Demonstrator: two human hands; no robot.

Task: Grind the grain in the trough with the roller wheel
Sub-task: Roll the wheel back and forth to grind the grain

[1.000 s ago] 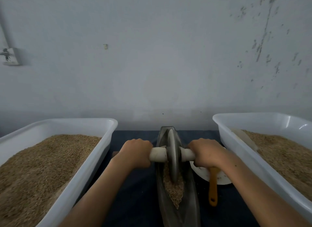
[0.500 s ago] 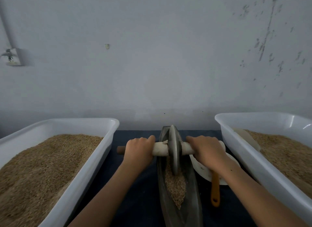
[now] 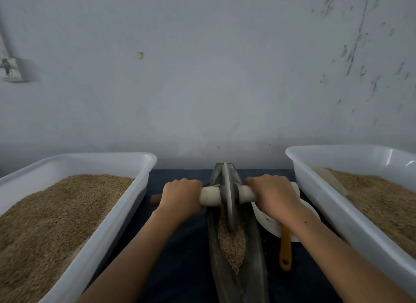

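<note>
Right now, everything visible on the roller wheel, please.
The thin grey metal-looking roller wheel stands upright on edge in the narrow dark boat-shaped trough, toward its far end, its lower rim sunk in the tan grain. A pale cylindrical handle bar runs crosswise through its hub. The left hand and right hand each grip the bar, fingers curled over it, one either side of the disc. A brown bar end shows beyond the left hand.

Two bare forearms reach in from the bottom edge, with no sleeves, gloves, watch or rings showing on them; the left hand (image 3: pixel 181 199) and right hand (image 3: pixel 273 198) are bare too, a small dark mark sitting near the right wrist
</note>
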